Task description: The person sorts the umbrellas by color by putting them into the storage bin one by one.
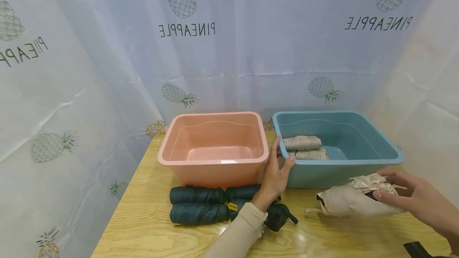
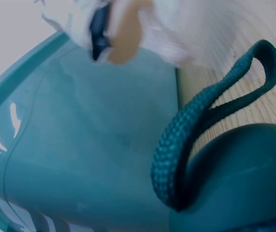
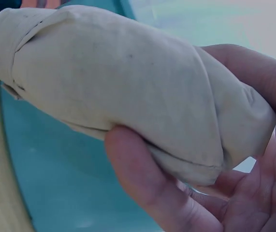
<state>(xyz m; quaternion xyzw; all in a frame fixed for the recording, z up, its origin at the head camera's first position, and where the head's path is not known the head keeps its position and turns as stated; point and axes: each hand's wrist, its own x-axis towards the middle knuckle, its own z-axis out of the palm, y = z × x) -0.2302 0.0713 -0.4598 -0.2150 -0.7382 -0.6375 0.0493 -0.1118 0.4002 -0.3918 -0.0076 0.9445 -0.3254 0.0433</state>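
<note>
My right hand point(image 1: 405, 190) grips a folded beige umbrella point(image 1: 358, 200) low in front of the blue bin point(image 1: 340, 174). In the right wrist view, the thumb lies along the umbrella's side point(image 3: 123, 82) and the other fingers go behind it. At the bin's front left corner, my left hand point(image 1: 274, 174) has its fingers extended along the outside and its thumb against the front rim. Two rolled beige umbrellas point(image 1: 303, 143) lie inside that bin, at its left. Below the left forearm are several dark green folded umbrellas point(image 1: 199, 213), partly hidden by it.
A pink bin point(image 1: 215, 170) with nothing in it stands left of the blue one, on the wooden table point(image 1: 143, 226). One green umbrella's wrist strap point(image 2: 215, 101) loops up near the blue bin's wall. Behind hangs a pineapple-print curtain point(image 1: 251, 51). A black strip point(image 1: 416, 249) shows at lower right.
</note>
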